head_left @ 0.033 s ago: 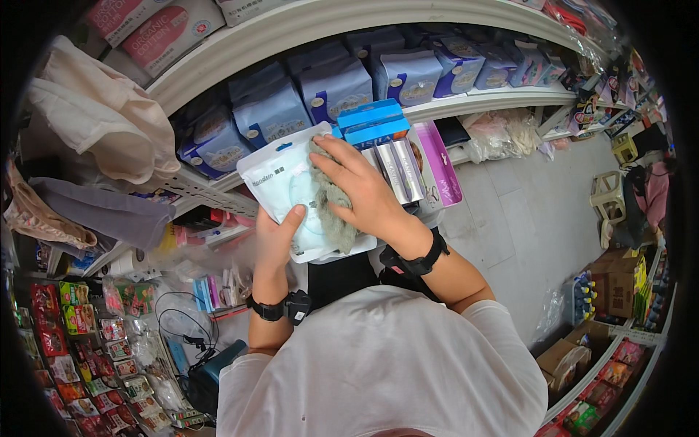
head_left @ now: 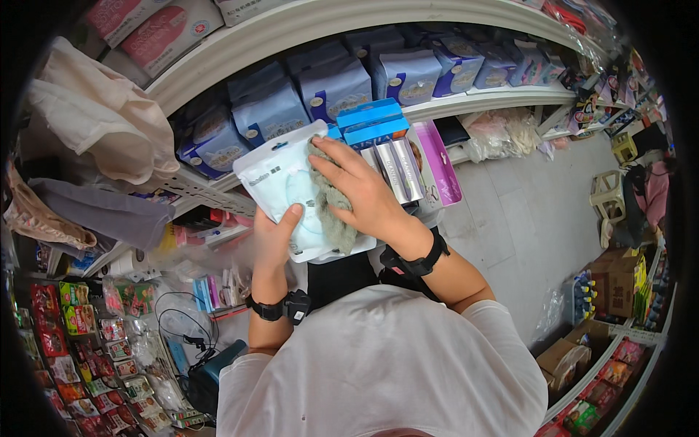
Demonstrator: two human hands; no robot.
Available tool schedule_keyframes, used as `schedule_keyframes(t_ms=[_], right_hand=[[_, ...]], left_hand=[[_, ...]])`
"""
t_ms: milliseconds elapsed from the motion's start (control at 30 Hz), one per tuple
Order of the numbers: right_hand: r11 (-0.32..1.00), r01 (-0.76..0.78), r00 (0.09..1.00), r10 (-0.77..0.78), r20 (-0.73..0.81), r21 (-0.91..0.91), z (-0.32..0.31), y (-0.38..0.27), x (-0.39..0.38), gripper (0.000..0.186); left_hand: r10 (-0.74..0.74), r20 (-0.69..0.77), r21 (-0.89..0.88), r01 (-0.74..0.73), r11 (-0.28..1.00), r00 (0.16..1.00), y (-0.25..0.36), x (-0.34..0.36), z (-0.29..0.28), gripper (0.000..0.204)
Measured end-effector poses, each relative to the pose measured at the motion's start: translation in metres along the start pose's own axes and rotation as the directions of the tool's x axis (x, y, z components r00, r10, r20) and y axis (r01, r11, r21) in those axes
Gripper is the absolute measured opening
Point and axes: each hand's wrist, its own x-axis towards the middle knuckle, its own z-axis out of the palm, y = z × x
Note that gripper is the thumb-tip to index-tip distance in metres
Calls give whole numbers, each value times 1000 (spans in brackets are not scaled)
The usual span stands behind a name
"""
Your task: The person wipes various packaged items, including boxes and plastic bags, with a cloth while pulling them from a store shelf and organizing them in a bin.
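Note:
My left hand (head_left: pixel 275 234) grips a white and pale blue plastic pouch (head_left: pixel 273 173) by its lower left edge. Its thumb lies on the front, and its other fingers are hidden behind. With my right hand (head_left: pixel 370 195) I press a crumpled grey-green cloth (head_left: pixel 336 222) against the right half of the pouch, fingers stretched over the cloth. Just beyond my right hand are blue boxes (head_left: pixel 373 125), slim white boxes (head_left: pixel 397 171) and a purple box (head_left: pixel 440 162). What supports these boxes is mostly hidden.
Blue-violet packages (head_left: pixel 335 91) line the white shelf (head_left: pixel 502 100) ahead. Light-coloured garments (head_left: pixel 105 109) hang at the left. Small colourful packets (head_left: pixel 76 328) fill a rack at the lower left. Plastic stools (head_left: pixel 608 195) and cardboard boxes (head_left: pixel 615 280) stand on the right.
The top of the pouch has shifted very slightly left. Both hands keep nearly the same position on the pouch and the cloth.

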Motion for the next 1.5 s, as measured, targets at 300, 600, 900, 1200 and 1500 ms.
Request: schedule_keyframes(t_ms=[300, 600, 900, 1200, 1500], right_hand=[[973, -223, 968, 229, -102, 64, -26, 26, -28, 28], [919, -368, 900, 391, -192, 142, -34, 31, -36, 17], [858, -480, 868, 495, -42, 184, -31, 19, -35, 14], [745, -586, 777, 407, 480, 318, -17, 1, -30, 34], [395, -692, 698, 580, 421, 604, -18, 6, -36, 34]], left_hand=[[213, -223, 5, -218, 976, 951, 19, 5, -24, 57], [226, -406, -127, -299, 946, 886, 32, 0, -39, 55], [227, -393, 53, -225, 973, 891, 24, -4, -59, 51], [-218, -10, -328, 203, 922, 976, 14, -4, -30, 51], [-147, 243, -293, 217, 931, 959, 5, -6, -18, 59]])
